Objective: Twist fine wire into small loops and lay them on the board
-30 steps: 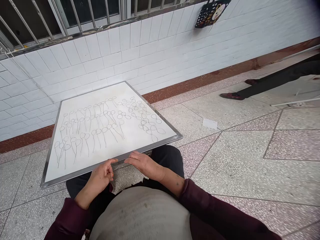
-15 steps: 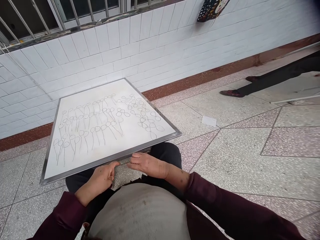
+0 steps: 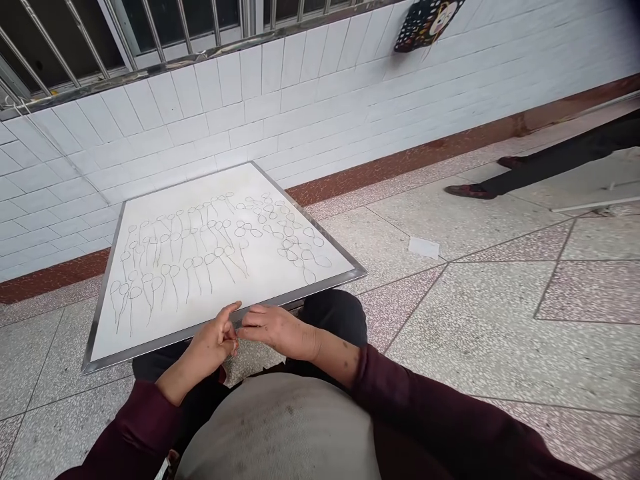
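My left hand and my right hand meet at the near edge of a white board that has a grey metal frame and rests over my lap. On the left hand the index finger points forward while the thumb and other fingers are drawn together. My right hand's fingers are pressed together, their tips close to the left fingers. Whatever lies between them is too thin or hidden to make out. Thin dark wire-like loops with long tails lie in rows on the board. Several multi-loop pieces lie at its right.
Behind the board stands a white tiled wall with a barred window and a hanging patterned bag. A white paper lies on the terrazzo floor. Another person's legs and shoes are at the right.
My right hand has moved left, closing the gap to my left hand. The left hand has risen slightly, its index finger now over the board's frame. The view has shifted slightly.
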Demonstrator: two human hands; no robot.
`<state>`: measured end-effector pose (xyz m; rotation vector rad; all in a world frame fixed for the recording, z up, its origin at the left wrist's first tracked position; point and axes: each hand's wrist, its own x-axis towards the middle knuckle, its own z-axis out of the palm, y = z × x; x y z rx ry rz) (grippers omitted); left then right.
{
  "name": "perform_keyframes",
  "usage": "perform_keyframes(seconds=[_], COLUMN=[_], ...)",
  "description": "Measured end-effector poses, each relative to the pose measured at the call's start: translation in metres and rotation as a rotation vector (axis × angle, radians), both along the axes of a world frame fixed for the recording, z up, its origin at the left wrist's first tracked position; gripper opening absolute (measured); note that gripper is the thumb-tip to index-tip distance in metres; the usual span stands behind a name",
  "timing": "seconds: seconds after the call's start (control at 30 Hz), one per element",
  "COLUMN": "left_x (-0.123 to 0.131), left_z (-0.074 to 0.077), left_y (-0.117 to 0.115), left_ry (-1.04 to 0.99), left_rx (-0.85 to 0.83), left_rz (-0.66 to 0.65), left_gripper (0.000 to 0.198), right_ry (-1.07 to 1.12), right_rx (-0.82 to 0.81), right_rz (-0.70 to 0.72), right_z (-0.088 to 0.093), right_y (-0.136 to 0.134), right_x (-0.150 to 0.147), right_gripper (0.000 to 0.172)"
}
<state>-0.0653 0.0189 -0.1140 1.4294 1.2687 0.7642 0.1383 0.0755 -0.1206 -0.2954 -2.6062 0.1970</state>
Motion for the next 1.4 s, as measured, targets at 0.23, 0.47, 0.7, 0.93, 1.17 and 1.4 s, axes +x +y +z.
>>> perform_keyframes(seconds=[0.23,0.47,0.7,0.93,1.17,1.4], left_x=[-0.001,0.006,-0.013,0.010,0.042,0.040], left_z=[0.011,0.028,0.050,0.008,0.005,0.002], left_y=[0.004,0.027,0.041,0.005,-0.002,-0.004], left_ry=[0.168,0.220,0.158,-0.485,-0.679,-0.735], left_rx=[0.024,0.147,0.284,-0.077,-0.060,0.000], left_rz=[-0.195,-0.150,0.229,0.678,0.668,0.673], left_gripper=[0.059,0.050,0.061,0.059,0.057,0.062], right_ry=[-0.039,0.073,0.383,0.365,0.325,0.362], right_rx=[0.005,-0.169,-0.397,-0.016,0.083,0.023], right_rz=[0.129,-0.035,-0.528,-0.561,-0.368,-0.396], right_z=[0.003,-0.016,-0.024,-0.014,-0.014,-0.014], right_y=[0.002,0.005,0.008,0.004,-0.012,-0.022], right_x=[0.001,-0.004,0.002,0.009,-0.005,-0.013], right_gripper=[0.030,0.026,0.017,0.026,0.029,0.030])
